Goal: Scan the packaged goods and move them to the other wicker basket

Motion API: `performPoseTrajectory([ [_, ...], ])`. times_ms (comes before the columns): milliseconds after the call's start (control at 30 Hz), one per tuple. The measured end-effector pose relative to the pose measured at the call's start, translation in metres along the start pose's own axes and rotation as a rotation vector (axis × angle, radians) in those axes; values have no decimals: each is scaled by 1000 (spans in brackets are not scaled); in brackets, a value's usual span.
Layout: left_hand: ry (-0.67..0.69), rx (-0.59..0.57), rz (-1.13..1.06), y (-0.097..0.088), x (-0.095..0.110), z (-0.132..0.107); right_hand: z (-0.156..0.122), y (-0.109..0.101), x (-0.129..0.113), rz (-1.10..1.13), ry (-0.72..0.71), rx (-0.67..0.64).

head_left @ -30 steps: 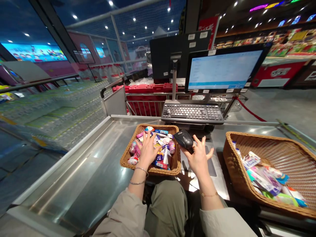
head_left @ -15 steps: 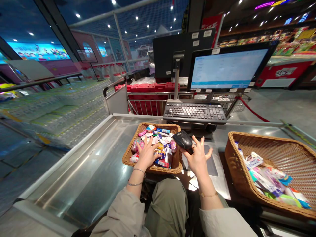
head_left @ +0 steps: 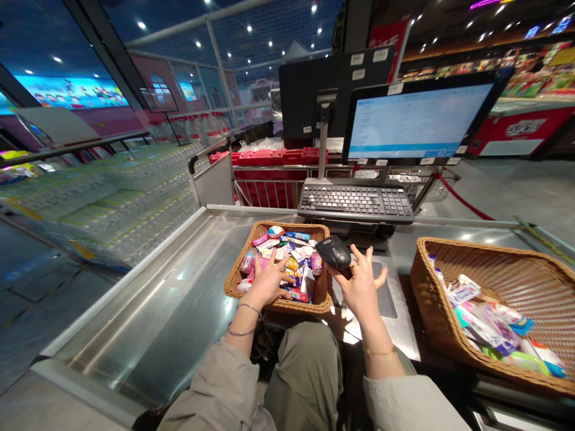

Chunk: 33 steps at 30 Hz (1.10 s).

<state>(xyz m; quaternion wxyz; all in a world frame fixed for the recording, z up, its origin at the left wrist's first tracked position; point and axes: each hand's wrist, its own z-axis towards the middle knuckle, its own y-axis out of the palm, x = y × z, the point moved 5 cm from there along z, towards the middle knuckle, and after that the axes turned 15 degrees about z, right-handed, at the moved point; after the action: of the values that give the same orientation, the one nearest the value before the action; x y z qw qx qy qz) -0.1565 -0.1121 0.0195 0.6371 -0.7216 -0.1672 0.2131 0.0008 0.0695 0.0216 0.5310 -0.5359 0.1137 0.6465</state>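
My left hand [head_left: 266, 280] lies inside a small wicker basket [head_left: 232, 282], its fingers spread over the several small colourful packets [head_left: 294, 251] piled there. I cannot see anything gripped in it. To the right of that basket, above the steel counter [head_left: 171, 299], my right hand [head_left: 362, 287] holds a black barcode scanner [head_left: 334, 252]. The scanner sits against palm and thumb with the other fingers splayed upward.
A larger wicker basket [head_left: 471, 246] on the right holds several scanned-looking packets [head_left: 485, 320] along its near side. Behind stand a keyboard [head_left: 354, 202], a lit monitor [head_left: 417, 120] and red shopping baskets [head_left: 269, 158]. A flat dark pad [head_left: 387, 299] lies in the counter.
My left hand has drawn back slightly toward the near side of the small basket, over the packets. The right hand and scanner have barely moved.
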Motion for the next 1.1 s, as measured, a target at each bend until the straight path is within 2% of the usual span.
performPoseTrajectory([
  [133,7,-19,-7,3,-1,2,0,-1,1,-2,-7,2],
  [333,21,20,-39,2,0,1,-1,-3,1,3,-2,11],
  [533,11,-19,-65,7,-1,6,-1,-3,2,13,12,11],
  [733,73,14,-89,5,2,6,-1,-5,4,32,17,32],
  [900,65,87,-145,-10,9,3,-1,-6,4,22,17,38],
  [1100,-52,331,-91,-33,9,2,-1,-9,4,7,11,56],
])
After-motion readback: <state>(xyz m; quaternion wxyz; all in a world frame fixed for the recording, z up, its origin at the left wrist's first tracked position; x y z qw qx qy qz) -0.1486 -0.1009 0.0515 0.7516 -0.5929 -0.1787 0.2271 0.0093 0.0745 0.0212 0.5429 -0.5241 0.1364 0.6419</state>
